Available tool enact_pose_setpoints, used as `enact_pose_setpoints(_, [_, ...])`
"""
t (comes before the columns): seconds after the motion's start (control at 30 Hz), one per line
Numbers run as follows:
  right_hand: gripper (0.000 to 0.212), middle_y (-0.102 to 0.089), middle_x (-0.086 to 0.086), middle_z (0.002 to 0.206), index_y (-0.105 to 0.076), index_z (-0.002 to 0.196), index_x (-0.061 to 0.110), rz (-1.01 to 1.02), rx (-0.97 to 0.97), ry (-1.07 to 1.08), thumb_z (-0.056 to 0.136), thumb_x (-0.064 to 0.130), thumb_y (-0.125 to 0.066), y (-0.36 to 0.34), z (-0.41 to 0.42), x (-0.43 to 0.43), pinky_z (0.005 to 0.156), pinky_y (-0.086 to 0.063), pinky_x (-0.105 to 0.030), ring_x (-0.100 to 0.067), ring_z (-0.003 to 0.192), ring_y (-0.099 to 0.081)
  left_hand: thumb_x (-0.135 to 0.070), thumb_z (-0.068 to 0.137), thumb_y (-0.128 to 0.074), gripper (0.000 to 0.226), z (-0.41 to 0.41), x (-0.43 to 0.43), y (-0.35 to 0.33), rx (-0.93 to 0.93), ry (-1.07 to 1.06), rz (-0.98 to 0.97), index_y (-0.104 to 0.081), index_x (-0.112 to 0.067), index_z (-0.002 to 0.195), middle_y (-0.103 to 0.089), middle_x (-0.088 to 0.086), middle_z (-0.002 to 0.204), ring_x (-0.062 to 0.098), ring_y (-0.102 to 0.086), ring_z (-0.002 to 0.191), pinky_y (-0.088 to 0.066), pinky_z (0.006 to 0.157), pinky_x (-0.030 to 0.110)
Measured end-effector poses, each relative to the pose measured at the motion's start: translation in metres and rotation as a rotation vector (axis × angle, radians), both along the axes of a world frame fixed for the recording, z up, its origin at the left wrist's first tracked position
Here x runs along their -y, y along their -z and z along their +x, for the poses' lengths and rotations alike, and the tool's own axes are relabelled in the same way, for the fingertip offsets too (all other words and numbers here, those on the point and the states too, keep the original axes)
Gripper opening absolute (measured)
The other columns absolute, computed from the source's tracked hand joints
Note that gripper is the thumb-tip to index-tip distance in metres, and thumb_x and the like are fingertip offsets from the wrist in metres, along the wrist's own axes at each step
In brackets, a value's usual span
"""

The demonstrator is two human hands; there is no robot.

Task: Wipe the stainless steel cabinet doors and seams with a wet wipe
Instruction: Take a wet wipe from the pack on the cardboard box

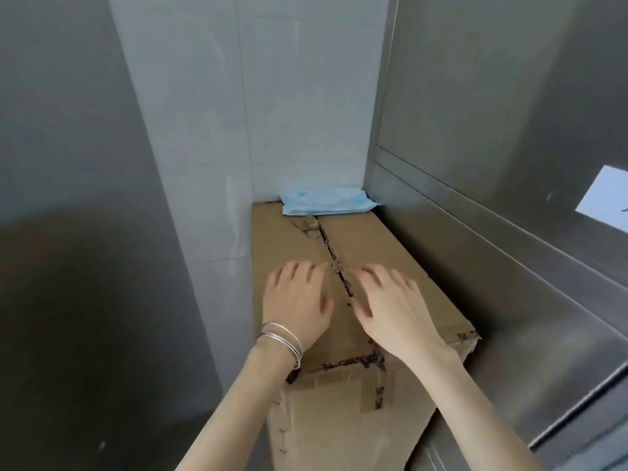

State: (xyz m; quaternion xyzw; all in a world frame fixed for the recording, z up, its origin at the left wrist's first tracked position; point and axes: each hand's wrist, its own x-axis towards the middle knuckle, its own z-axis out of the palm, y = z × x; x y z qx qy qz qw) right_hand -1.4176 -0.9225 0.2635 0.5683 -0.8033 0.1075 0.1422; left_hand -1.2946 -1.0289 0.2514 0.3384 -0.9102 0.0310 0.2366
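L hand (298, 297) & R hand (390, 300): grips apart, empty, flat on cardboard box (373, 239), prob. steadying it. Wet wipe pack (324, 200) at box's far end, within reach, beside steel cabinet (492, 96) on right.

- The left forearm (238, 402) is bare along all of its visible length, with no cloth on it up to the frame's edge.
- The right forearm (475, 399) is bare in the same way.
- At the wrist of the left hand (295, 300) sits a stack of thin silver bangles (282, 341): several narrow, plain, polished hoops, loose against one another, some crossing at a slant.
- The right hand (390, 311) and its wrist are bare.
- The fingers (370, 277) are slender and slightly blurred, so the nails cannot be made out.
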Motion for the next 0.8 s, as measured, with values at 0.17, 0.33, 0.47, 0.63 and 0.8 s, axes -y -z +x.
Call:
enact_pose_setpoints(0.17, [0.047, -0.041, 0.003, 0.139, -0.036, 0.14, 0.028, 0.031, 0.021, -0.039, 0.095, 0.038, -0.043, -0.001, -0.043, 0.051, 0.103, -0.033, -0.037, -0.02, 0.126, -0.042, -0.038, 0.091, -0.043, 0.053, -0.033, 0.042, -0.002, 0.028, -0.049, -0.008, -0.037, -0.027, 0.142, -0.046, -0.006, 0.136, 0.017, -0.039, 0.127, -0.025, 0.103, 0.031])
enact_pose_setpoints(0.33, [0.05, -0.039, 0.0, 0.141, -0.035, 0.141, 0.024, 0.048, 0.055, -0.054, 0.094, 0.035, -0.046, -0.003, -0.08, 0.099, 0.105, -0.033, -0.036, -0.021, 0.127, -0.039, -0.035, 0.088, -0.047, 0.055, -0.064, 0.091, -0.005, 0.079, -0.047, 0.018, -0.037, -0.028, 0.142, -0.043, -0.004, 0.14, 0.019, -0.038, 0.129, -0.027, 0.102, 0.032])
enact_pose_setpoints(0.47, [0.054, -0.028, 0.0, 0.15, -0.031, 0.144, 0.021, 0.074, 0.028, -0.056, 0.094, 0.034, -0.047, -0.007, -0.11, 0.141, 0.114, -0.023, -0.04, -0.02, 0.137, -0.026, -0.034, 0.088, -0.047, 0.058, -0.093, 0.134, -0.009, 0.13, -0.031, 0.004, -0.033, -0.027, 0.144, -0.038, -0.004, 0.144, 0.019, -0.036, 0.132, -0.029, 0.101, 0.033])
enact_pose_setpoints(0.63, [0.055, -0.021, 0.001, 0.155, -0.026, 0.147, 0.019, 0.114, 0.063, -0.048, 0.097, 0.035, -0.042, -0.005, -0.141, 0.191, 0.117, -0.016, -0.039, -0.016, 0.142, -0.018, -0.033, 0.091, -0.045, 0.062, -0.131, 0.182, -0.006, 0.224, 0.0, 0.068, -0.024, -0.022, 0.149, -0.025, 0.001, 0.156, 0.021, -0.024, 0.142, -0.022, 0.111, 0.036])
enact_pose_setpoints(0.8, [0.054, -0.018, 0.0, 0.156, -0.024, 0.148, 0.018, 0.183, 0.144, -0.016, 0.099, 0.036, -0.039, 0.005, -0.161, 0.233, 0.116, -0.013, -0.042, -0.017, 0.143, -0.016, -0.038, 0.096, -0.04, 0.062, -0.157, 0.221, 0.003, 0.289, 0.005, 0.163, -0.019, -0.019, 0.151, -0.013, 0.001, 0.16, 0.02, -0.011, 0.147, -0.016, 0.118, 0.039])
